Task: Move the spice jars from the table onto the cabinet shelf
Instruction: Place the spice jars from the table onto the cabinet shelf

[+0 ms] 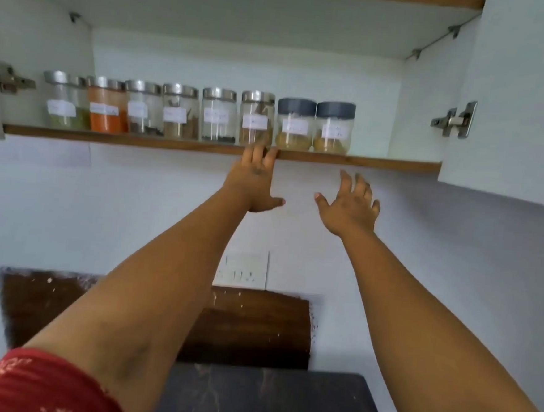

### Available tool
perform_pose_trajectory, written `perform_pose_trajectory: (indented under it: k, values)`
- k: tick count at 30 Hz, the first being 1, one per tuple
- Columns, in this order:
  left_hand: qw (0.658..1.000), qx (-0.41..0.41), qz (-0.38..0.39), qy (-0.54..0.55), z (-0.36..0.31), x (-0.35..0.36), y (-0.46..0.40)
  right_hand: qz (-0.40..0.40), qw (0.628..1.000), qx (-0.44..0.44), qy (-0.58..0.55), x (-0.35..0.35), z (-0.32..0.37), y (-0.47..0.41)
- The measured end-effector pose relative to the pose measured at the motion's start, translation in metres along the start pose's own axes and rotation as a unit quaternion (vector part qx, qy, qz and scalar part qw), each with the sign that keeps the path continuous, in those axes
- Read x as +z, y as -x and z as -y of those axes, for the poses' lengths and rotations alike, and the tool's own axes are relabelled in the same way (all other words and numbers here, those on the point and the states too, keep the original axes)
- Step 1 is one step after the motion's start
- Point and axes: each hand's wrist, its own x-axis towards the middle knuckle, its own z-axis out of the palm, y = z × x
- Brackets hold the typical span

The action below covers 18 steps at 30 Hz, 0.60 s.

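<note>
a: head view first, how do the hands stand?

b: both are raised toward the cabinet shelf and both are bare of any jar. the left hand has its fingers stretched up, close together, tips at the wooden front edge just below the sixth steel-lidded jar; whether they touch the wood or the glass is hard to tell. its thumb sticks out to the side. the right hand hangs lower, apart from the shelf, fingers spread wide and slightly curled, gripping nothing.

a: and the spice jars?

b: eight in one row on the shelf, nearly side by side. six clear ones with steel lids, among them the orange powder jar second from the left, then two grey-lidded jars at the right end holding yellowish contents.

a: any writing?

b: each jar carries a white paper label, but the lettering is too blurred to read.

a: below?

b: a white switch plate on the wall, and a dark marbled table at the bottom edge.
</note>
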Motion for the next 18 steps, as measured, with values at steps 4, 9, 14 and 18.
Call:
perform_pose_trajectory:
  k: [4, 9, 14, 18]
  values:
    - [0.998, 0.026, -0.02, 0.054, -0.017, 0.067, 0.085, 0.142, 0.985, 0.093, -0.034, 0.08, -0.011, 0.079]
    - [0.972, -0.036, 0.223, 0.071, -0.04, 0.183, 0.251, 0.31, 0.938, 0.155, -0.017, 0.186, -0.029, 0.214]
    - [0.899, -0.133, 0.387, 0.157, -0.025, 0.242, 0.379, 0.423, 0.901, 0.085, 0.036, 0.242, -0.045, 0.318]
    - [0.871, -0.16, 0.427, 0.181, -0.002, 0.255, 0.404, 0.496, 0.865, 0.05, 0.045, 0.261, -0.031, 0.359]
